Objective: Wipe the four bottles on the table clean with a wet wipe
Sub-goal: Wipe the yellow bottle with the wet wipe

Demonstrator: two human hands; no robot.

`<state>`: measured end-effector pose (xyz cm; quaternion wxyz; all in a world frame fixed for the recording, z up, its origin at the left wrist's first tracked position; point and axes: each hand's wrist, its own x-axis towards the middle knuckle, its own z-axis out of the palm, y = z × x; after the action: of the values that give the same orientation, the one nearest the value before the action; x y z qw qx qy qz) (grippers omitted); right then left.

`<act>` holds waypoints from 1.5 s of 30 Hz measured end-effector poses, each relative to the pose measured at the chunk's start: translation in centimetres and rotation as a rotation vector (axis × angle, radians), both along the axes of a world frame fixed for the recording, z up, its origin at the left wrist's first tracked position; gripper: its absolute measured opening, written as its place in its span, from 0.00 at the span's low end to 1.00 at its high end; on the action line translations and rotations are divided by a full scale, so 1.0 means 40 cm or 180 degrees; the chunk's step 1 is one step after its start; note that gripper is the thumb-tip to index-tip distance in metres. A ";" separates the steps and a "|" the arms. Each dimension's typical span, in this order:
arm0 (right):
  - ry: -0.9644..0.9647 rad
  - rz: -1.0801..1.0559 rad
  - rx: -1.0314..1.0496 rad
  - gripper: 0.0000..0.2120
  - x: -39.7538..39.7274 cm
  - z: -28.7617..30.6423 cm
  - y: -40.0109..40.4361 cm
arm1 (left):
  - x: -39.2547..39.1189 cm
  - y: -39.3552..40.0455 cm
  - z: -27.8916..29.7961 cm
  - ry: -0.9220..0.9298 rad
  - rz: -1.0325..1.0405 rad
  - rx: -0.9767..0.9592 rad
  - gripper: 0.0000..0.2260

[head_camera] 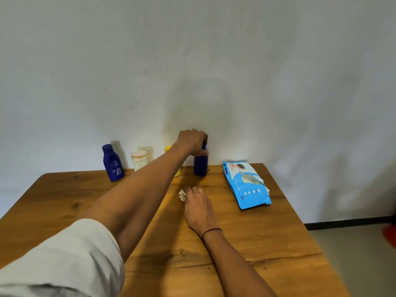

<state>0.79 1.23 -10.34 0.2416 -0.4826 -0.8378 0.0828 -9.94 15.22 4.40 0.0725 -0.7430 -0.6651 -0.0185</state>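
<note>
Several bottles stand in a row at the table's far edge against the wall. My left hand (192, 141) reaches across and grips the top of a dark blue cylindrical bottle (200, 166), which stands upright on the table. My left forearm mostly hides a yellow bottle (167, 148). Further left stand a cream jar-like bottle (139, 160) and a blue lotion bottle (112, 162). My right hand (199, 207) lies palm down on the table, fingertips touching a crumpled white wet wipe (182, 195).
A light blue pack of wet wipes (246, 184) lies on the wooden table (267, 239) to the right of the bottles, its flap torn open. The table's right edge drops to a grey floor. A white wall stands right behind the bottles.
</note>
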 end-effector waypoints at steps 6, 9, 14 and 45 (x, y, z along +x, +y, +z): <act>-0.0003 -0.0002 -0.0008 0.17 0.001 0.002 0.001 | 0.002 -0.010 -0.001 0.0204 -0.0021 -0.0001 0.26; 0.0006 -0.0005 -0.0017 0.19 0.001 0.002 0.002 | -0.006 -0.015 -0.003 0.0214 -0.0032 0.0000 0.31; -0.0041 0.0032 -0.0067 0.22 0.000 -0.004 0.006 | -0.033 -0.032 0.021 0.0093 0.0020 -0.0028 0.37; 0.0675 -0.0361 -0.0606 0.21 0.023 0.005 0.015 | -0.349 -0.349 -0.041 -0.3830 0.0059 0.0944 0.10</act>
<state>1.71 1.83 -10.14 0.2861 -0.5384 -0.7674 0.1985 -23.91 1.28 2.78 -0.2126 -0.5785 -0.5862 -0.5258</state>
